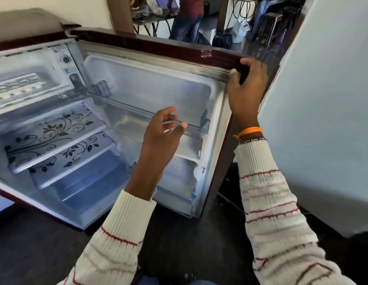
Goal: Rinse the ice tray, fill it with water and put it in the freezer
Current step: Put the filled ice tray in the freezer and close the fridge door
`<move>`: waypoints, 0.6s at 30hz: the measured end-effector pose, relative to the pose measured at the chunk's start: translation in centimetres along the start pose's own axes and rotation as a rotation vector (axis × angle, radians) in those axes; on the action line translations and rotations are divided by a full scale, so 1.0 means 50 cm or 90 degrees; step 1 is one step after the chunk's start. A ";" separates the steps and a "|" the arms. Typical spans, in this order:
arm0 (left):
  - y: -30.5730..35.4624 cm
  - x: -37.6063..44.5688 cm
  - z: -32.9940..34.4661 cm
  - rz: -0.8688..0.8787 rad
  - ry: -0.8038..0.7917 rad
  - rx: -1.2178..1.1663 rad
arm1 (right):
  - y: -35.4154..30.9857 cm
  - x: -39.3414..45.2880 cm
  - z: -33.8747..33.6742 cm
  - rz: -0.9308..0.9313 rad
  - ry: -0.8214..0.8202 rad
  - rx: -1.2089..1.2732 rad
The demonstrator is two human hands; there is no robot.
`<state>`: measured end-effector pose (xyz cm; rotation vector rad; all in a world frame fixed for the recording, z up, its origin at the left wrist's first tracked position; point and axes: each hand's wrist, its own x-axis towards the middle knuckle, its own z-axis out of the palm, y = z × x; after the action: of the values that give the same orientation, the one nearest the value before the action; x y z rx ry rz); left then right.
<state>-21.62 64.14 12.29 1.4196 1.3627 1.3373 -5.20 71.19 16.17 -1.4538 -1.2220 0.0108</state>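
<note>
Two hands, no tray in either. Right hand (245,87) curls its fingers over the top corner of the open door (150,89); left hand (162,132) hangs loosely open, empty, before the door shelf (137,112). A pale tray-like shape (16,87) lies up-left in the freezer (26,79) — long axis left-right, nearer the left hand, though too blurred to be sure. Labels by the dial are unreadable.

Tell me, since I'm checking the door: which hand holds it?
The right hand grips the fridge door's top corner; the left hand hangs free.
</note>
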 end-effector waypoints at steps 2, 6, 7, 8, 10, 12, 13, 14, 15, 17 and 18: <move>0.003 0.000 0.008 0.003 0.002 0.011 | 0.002 0.006 0.005 0.006 0.006 0.031; 0.010 -0.001 0.016 0.002 0.007 0.035 | 0.009 0.023 0.016 0.040 -0.012 0.087; 0.010 -0.003 0.015 0.000 0.007 0.038 | 0.015 0.026 0.020 0.058 -0.040 0.093; 0.011 -0.005 0.015 -0.001 0.011 0.036 | 0.021 0.030 0.022 0.065 -0.061 0.098; 0.012 -0.009 0.016 -0.004 0.017 0.031 | 0.033 0.029 0.021 0.050 -0.066 0.093; 0.012 -0.010 0.017 -0.002 0.017 0.031 | 0.035 0.021 0.014 0.022 -0.049 0.096; 0.013 -0.012 0.021 -0.002 0.012 0.033 | 0.036 0.015 0.008 0.008 -0.040 0.100; 0.014 -0.014 0.026 -0.002 0.006 0.033 | 0.038 0.010 0.003 -0.006 -0.032 0.105; 0.016 -0.016 0.035 -0.002 -0.002 0.032 | 0.040 0.006 -0.007 -0.017 -0.027 0.111; 0.021 -0.022 0.049 0.002 -0.014 0.033 | 0.040 -0.001 -0.022 -0.039 -0.028 0.123; 0.024 -0.026 0.058 0.004 -0.016 0.031 | 0.039 -0.004 -0.032 -0.052 -0.027 0.126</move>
<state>-18.44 63.09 12.68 1.4694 1.3845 1.2942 -3.04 70.36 15.17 -1.2364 -1.2766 0.1049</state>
